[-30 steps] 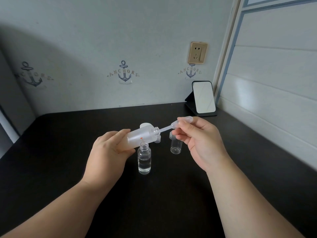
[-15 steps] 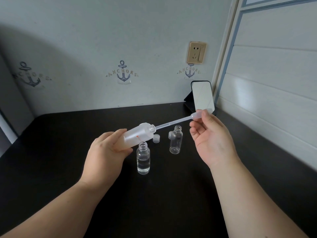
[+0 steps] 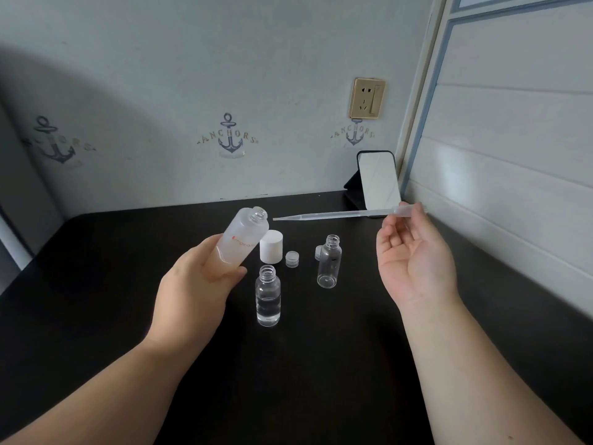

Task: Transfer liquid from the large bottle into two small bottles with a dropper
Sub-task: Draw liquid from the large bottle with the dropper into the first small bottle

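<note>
On the dark tabletop [image 3: 96, 316], nearest the viewer, a small clear bottle [image 3: 268, 297] is seen upright and uncapped, partly filled with clear liquid. Just behind and left of it, the frosted large bottle [image 3: 242, 240] is held tilted above the table, its open mouth directed up and to the right; the fingers of the left hand [image 3: 195, 284] are wrapped round its lower body. To the right, a second small bottle [image 3: 328, 261] stands open and appears empty. Between the bottles, a white cap [image 3: 271, 246] and a small clear cap [image 3: 292, 259] rest on the table; another clear cap [image 3: 318, 252] is partly hidden behind the second bottle. The dropper [image 3: 333, 215] is held nearly level, its tip just clear of the large bottle's mouth, its bulb pinched at the fingertips of the right hand [image 3: 414, 261], palm upward. Farther back, a standing mirror [image 3: 378, 183] and a wall socket [image 3: 367, 98] are shown.
</note>
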